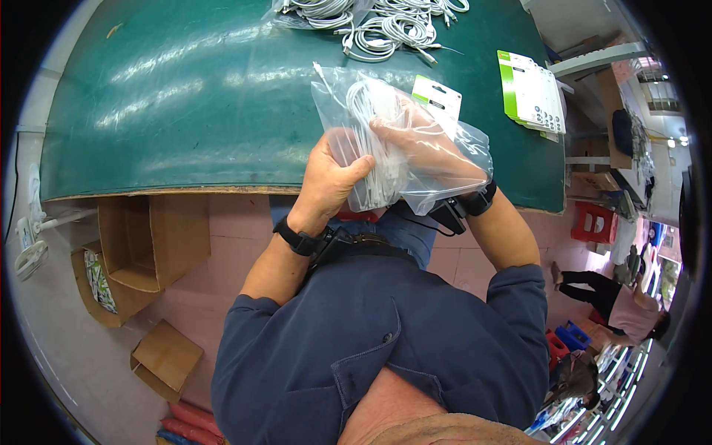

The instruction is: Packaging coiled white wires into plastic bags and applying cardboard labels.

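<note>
While between hands (328,176), bagged cables (386,167).

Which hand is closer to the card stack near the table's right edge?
Right. The right hand, inside the clear bag, is left of the card stack; the left hand, holding the bag's left side, is farther left.

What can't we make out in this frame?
All in the head view:
- Left hand: far side hidden behind the bagged cables.
- Right hand: its exact grip blurred by creases and glare on the bag.
- Bagged cable count: strands overlap.
- Card: lower end behind the bag.
- Loose cables: pile cut off by the upper edge.
- Card stack: fine print too small.
</note>
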The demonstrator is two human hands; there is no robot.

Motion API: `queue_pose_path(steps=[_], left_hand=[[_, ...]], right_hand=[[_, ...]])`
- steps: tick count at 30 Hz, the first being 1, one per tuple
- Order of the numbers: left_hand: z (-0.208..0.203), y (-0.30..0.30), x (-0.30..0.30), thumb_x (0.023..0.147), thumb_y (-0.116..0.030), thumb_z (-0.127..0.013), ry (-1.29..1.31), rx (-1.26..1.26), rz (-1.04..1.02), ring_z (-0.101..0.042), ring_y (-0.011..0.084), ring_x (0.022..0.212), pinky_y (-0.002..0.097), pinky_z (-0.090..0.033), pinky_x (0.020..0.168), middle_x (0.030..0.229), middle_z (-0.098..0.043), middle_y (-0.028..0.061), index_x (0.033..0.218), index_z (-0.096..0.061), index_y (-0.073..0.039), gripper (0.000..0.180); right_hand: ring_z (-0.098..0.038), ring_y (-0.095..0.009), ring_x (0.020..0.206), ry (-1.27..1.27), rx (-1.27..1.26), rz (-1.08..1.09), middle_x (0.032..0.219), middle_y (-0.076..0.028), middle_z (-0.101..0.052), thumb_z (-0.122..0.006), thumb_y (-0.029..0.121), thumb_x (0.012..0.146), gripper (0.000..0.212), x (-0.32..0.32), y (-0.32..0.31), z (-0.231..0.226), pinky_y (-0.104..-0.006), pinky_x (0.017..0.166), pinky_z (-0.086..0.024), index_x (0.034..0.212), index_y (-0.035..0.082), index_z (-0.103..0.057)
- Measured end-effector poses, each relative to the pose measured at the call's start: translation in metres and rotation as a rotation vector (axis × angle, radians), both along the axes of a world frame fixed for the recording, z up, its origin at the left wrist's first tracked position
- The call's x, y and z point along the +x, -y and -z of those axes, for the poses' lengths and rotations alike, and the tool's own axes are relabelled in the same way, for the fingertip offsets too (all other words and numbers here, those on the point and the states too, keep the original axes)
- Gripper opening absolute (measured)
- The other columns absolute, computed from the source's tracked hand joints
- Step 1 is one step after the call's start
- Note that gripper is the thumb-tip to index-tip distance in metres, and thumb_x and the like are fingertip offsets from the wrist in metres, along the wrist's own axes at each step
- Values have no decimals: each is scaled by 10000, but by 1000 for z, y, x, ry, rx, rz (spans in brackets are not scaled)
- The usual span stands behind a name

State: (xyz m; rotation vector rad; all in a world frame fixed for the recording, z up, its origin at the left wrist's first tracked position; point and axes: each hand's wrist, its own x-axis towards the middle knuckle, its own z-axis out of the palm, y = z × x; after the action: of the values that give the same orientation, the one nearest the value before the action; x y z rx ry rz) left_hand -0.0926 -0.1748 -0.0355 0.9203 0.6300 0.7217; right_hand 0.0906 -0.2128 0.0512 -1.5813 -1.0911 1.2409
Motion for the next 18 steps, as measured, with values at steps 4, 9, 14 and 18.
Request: queue_pose_path(steps=[4,9,14,18], left_hand=[[-8,-2,1,885,-66,-791,83,-102,19,-666,144,1043,318,-547,930,1171,-682,86,1249,-568,13,434],[-5,3,9,900,-46,-755,96,-91,10,-676,155,1043,323,-546,943,1154,-695,88,1272,-579,26,418],[-4,0,5,919,-24,-707,80,-70,59,-680,161,1048,324,-545,947,1177,-698,95,1273,-600,35,375],[-4,-2,3,924,-5,-674,160,-156,75,-684,165,1043,330,-551,946,1190,-698,95,1276,-604,37,361]], right_hand=[[-622,-144,1001,-102,-105,-18,1140,-91,-673,-661,300,1006,494,6,-1,1,-319,844,-524,1367,-11,-530],[-636,-130,975,-131,-71,79,1133,-72,-685,-664,263,1014,451,-5,-5,-6,-304,825,-533,1360,-4,-554],[-640,-123,947,-190,16,62,1108,-57,-693,-656,258,1023,405,-2,-7,7,-302,819,-532,1326,-2,-588],[-628,-125,962,-196,-53,42,1111,-58,-691,-638,267,1031,389,4,-5,4,-309,837,-525,1309,-3,-603]])
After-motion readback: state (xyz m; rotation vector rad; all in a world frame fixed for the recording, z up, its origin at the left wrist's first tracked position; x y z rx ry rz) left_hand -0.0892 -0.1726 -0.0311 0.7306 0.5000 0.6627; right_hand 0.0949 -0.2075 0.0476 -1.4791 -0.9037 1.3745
